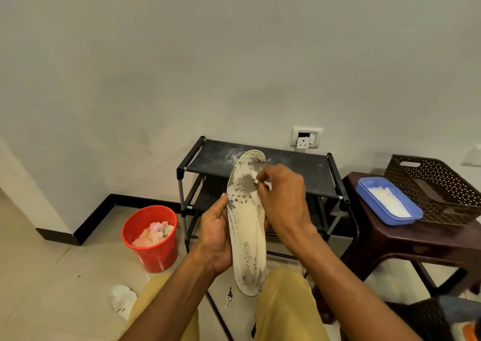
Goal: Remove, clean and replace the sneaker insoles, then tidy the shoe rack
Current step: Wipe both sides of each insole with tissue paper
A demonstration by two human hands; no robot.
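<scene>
1. Head view: left hand (217,234) grips the insole (246,226) at its middle edge, before the shoe rack (299,166); right hand (283,195) pinches a wipe (254,177) against its stained forepart.
2. It looks light and bendy (thin foam, likely); support mid-length.

**Tiled floor and plastic stool share the load**

A pale tiled floor (39,275) bears a round red plastic bucket (151,249) filled with crumpled rags, a crumpled white tissue (122,300) near it and a small metal key (228,299). A black fabric-shelved shoe rack (299,169) stands against the wall, its top shelf smeared with white dust. Just beside it, a dark brown plastic stool (390,239) holds a blue rectangular plastic tray (361,191) of white wipes (387,201) next to a brown perforated plastic basket (442,182).
</scene>
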